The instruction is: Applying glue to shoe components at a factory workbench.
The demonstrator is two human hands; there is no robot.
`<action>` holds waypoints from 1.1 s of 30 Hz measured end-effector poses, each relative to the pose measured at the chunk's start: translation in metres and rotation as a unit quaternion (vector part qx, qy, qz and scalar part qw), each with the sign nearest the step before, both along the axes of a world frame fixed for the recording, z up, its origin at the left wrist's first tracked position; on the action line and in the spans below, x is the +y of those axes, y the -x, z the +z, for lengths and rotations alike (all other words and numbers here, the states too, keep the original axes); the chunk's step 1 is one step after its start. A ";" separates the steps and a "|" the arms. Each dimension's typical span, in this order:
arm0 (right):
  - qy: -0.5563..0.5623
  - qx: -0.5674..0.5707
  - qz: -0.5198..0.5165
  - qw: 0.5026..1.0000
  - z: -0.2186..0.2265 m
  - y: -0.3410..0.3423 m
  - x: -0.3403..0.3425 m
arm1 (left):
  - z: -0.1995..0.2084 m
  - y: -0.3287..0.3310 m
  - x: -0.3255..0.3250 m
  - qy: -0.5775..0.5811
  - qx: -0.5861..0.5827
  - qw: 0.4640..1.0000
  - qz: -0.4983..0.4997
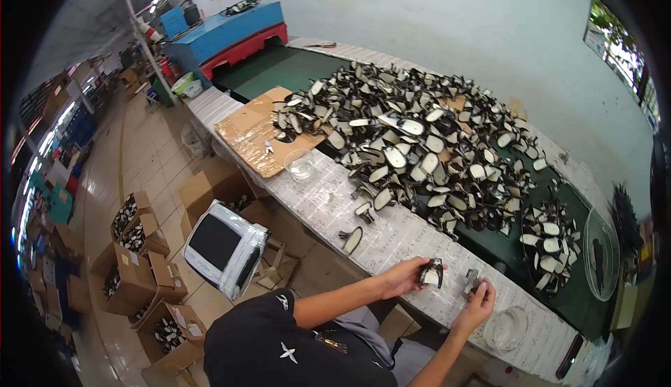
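Note:
Close in front of me, my left hand [404, 278] is closed on a small black shoe-like piece with a white pad [432, 275]. My right hand [479, 304] pinches a small grey object [470, 280], perhaps a metal tool; its exact kind is too small to make out. The two held things are apart, both above the light printed table covering [409, 230]. Left of my left hand lie similar single pieces, one with a pale oval pad [354, 239] and another [364, 211]. Beside my right hand stands a round clear dish [505, 328].
A large heap of black-and-white pieces [419, 156] covers the green belt [262, 72]. Cardboard [244, 125] and a clear bowl [302, 167] lie left. A blue machine [231, 34] stands at the far end. Cartons [126, 282] and a wrapped chair-like object [224, 244] occupy the floor.

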State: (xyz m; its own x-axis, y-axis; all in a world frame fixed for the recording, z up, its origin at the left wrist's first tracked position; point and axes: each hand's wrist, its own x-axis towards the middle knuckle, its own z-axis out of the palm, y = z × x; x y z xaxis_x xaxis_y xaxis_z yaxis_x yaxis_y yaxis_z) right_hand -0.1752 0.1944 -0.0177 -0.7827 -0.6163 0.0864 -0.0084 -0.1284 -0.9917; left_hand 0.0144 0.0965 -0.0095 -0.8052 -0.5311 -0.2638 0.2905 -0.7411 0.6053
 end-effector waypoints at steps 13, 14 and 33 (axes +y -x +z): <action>0.066 0.040 -0.003 0.997 0.059 -0.046 0.040 | 0.018 0.005 0.009 -0.051 0.003 0.999 -0.001; 0.064 0.078 -0.001 0.995 0.063 -0.050 0.045 | 0.019 0.007 0.010 -0.057 0.003 0.998 -0.010; -0.091 0.253 0.002 0.963 0.079 -0.076 0.070 | 0.021 0.015 0.032 0.028 0.015 0.997 -0.073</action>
